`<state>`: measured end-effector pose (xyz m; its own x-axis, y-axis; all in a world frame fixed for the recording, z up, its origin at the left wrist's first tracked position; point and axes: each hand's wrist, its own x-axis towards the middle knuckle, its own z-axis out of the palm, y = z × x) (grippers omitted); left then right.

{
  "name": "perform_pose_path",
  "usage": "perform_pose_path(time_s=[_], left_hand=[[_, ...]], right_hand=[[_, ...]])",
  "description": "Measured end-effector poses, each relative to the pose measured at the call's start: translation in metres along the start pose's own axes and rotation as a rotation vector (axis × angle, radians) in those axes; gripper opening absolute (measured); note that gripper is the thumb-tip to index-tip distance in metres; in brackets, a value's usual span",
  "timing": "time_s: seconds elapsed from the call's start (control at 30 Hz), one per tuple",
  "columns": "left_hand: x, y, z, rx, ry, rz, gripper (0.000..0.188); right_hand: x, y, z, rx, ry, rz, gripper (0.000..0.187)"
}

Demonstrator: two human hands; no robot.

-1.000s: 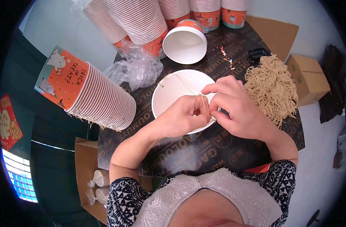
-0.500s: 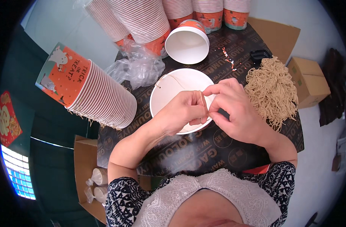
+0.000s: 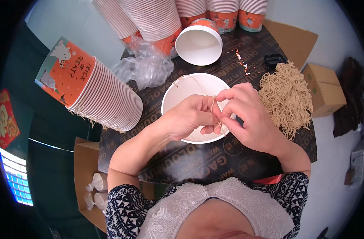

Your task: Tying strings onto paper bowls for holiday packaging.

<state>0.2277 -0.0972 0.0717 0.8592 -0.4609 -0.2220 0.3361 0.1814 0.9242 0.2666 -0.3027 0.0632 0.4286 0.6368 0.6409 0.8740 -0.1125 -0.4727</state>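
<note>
A round white paper bucket (image 3: 171,98) stands on the dark table with its mouth up. Tan string (image 3: 194,78) passes through a hole near its far left rim and runs across the opening toward my hands. Over the bucket's right rim, my left hand (image 3: 193,116) is closed, pinching the string, which loops up around its fingers. My right hand (image 3: 247,115) meets it there, thumb and fingertips pinched on the same string. A short crossed bit of string hangs below the fingertips. Any knot is hidden between the fingers.
A leaning stack of orange-printed buckets (image 3: 110,93) stands left, with more stacks (image 3: 152,20) behind. Also there: a tipped bucket (image 3: 200,46), crumpled plastic bags (image 3: 146,69), a string heap (image 3: 287,99), a black holder (image 3: 275,59), small beadlike bits (image 3: 242,63) and cardboard boxes (image 3: 325,89).
A crossed piece of string now shows below my fingertips, and the loop at my left fingers stands out more. The bucket appears slightly farther right; both hands remain pinched together.
</note>
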Motion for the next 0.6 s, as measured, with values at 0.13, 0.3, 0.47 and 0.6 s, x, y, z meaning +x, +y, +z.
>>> perform_pose_path(time_s=[0.13,0.3,0.47,0.6], left_hand=[[0.0001,-0.0011,0.0004,0.004,-0.018,0.004,0.012],[0.001,-0.0014,-0.0024,0.013,-0.06,0.01,0.012],[0.0037,-0.0004,0.0002,0.05,-0.044,-0.013,0.011],[0.0034,0.002,0.0038,0.057,-0.013,-0.015,0.01]], right_hand=[[-0.0006,0.0,-0.0019,0.03,-0.034,0.022,0.012],[-0.0005,-0.0011,-0.0037,0.027,-0.069,0.043,0.011],[-0.0009,-0.0034,-0.0064,0.03,-0.068,0.046,0.011],[-0.0005,-0.0087,-0.0082,0.015,-0.07,0.026,0.011]])
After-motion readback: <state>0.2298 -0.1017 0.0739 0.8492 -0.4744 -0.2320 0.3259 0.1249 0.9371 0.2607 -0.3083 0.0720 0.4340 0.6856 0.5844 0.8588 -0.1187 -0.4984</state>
